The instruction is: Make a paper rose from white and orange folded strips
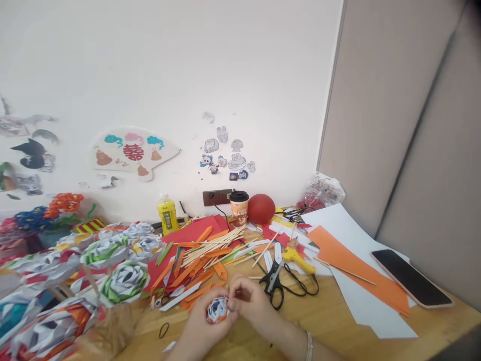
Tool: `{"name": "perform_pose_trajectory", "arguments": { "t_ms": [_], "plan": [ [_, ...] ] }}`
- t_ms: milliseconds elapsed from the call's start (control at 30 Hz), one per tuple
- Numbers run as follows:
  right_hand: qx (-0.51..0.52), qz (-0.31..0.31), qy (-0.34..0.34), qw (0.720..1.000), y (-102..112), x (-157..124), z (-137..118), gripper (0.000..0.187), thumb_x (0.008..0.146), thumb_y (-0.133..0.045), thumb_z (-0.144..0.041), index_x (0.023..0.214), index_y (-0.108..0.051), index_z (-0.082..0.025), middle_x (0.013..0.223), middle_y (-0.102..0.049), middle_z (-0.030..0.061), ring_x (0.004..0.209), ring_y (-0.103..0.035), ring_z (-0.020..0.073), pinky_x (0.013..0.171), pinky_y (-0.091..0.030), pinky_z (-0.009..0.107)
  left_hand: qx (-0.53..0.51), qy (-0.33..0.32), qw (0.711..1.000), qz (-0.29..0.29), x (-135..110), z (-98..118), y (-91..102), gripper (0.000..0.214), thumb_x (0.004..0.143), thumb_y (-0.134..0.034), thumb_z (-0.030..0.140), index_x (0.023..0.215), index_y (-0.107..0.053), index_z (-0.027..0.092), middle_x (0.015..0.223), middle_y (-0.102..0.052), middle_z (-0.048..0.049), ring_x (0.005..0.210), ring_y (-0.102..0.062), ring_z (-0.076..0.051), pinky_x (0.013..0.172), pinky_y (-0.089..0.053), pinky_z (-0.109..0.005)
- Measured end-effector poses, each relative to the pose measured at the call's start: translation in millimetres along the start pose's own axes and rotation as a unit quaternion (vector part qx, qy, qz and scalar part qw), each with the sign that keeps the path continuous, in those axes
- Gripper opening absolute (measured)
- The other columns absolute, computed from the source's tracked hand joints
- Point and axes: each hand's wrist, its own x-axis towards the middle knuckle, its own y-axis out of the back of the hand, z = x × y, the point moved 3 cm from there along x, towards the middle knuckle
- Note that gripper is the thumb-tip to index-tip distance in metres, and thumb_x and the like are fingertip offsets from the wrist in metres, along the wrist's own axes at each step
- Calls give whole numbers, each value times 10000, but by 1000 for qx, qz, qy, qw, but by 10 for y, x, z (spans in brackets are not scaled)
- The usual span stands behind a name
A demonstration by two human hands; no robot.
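Note:
A small rolled paper rose (217, 309) in orange, white and blue sits between both my hands, low over the wooden table (330, 321). My left hand (205, 323) cups it from below and the left. My right hand (250, 301) pinches its right edge with closed fingers; a silver bracelet is on that wrist. Just beyond my hands lie orange paper strips (195, 281), wooden skewers (214, 243) and black scissors (273, 283).
Several finished paper roses (124, 281) crowd the left side. A yellow glue gun (298, 258), an orange sheet (356, 273) on white paper and a phone (411, 277) lie to the right. A yellow bottle (167, 213), coffee cup (239, 207) and red ball (260, 208) stand by the wall.

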Motion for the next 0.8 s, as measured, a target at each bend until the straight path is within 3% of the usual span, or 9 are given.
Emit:
{"name": "perform_pose_trajectory", "arguments": {
  "t_ms": [167,267,400,567,800],
  "plan": [
    [22,5,-11,1000,28,7,-100,250,721,-609,-421,734,-560,-176,709,-481,-9,668,-470,115,630,-387,228,1,-5,1000,-10,-8,-35,63,196,580,-659,293,710,-614,154,655,-602,-22,619,-523,-160,600,-413,-245],
    [65,57,-30,996,143,37,-108,289,782,-521,-453,873,-573,-184,767,-504,3,660,-484,111,635,-401,240,13,-34,999,-15,15,-54,128,251,633,-626,245,869,-602,163,755,-635,-40,717,-560,-176,700,-425,-273],
    [85,115,-50,988,271,66,-75,232,765,-564,-413,789,-581,-182,674,-480,-23,602,-463,96,598,-385,218,22,-111,993,-24,36,-27,155,81,633,-583,172,711,-571,158,758,-626,-41,739,-573,-170,720,-435,-272],
    [80,61,-82,992,213,51,-19,239,765,-563,-404,757,-599,-168,670,-500,-12,616,-470,106,612,-386,229,61,-116,991,-16,33,-69,136,59,619,-554,134,672,-540,157,686,-588,-14,656,-551,-142,645,-437,-245],
    [33,21,-110,993,162,33,63,258,750,-574,-415,730,-605,-160,674,-529,-9,619,-471,106,594,-360,217,64,-110,992,-29,13,-64,110,100,604,-533,114,687,-568,157,690,-612,-8,665,-566,-144,655,-445,-243]
  ]
}}
